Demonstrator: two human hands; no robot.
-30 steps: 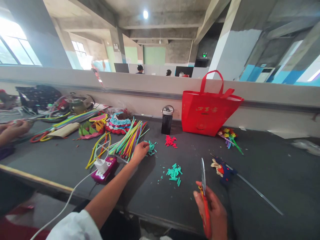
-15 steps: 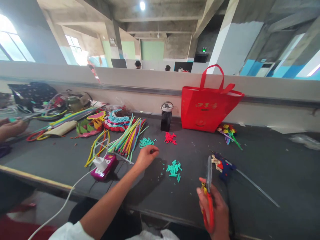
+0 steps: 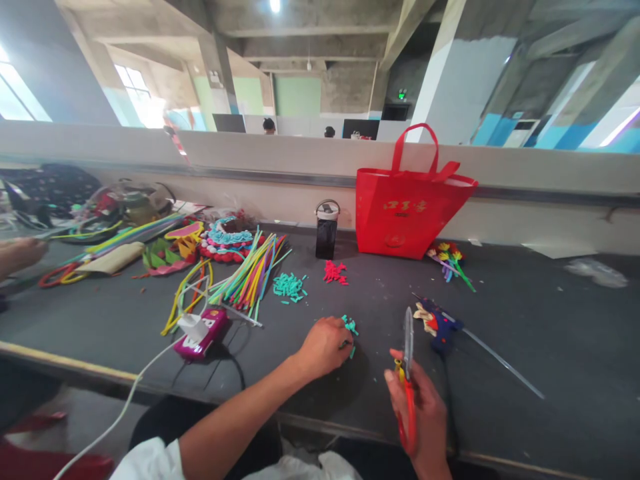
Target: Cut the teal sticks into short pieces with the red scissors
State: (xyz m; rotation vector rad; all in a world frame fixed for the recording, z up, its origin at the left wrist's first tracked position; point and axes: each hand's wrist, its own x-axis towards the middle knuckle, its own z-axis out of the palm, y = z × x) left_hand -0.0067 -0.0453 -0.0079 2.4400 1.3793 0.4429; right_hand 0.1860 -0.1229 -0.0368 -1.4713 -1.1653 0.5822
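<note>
Where left hand point(image 3: 327, 345) covers them — teal pieces point(image 3: 351, 326) part-hidden | grip unclear

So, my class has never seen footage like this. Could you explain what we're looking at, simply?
There's no machine: these are a person's two bare hands, and every picture comes from one camera worn on the head, looking forward and down. The right hand holds scissors. The left hand is at the nearer pile of teal pieces; whether it grips any is hidden. On the dark table are also another teal pile, red pieces, a bundle of colourful strips, a bottle and a red bag. A hand at the left edge belongs to someone else.
</note>
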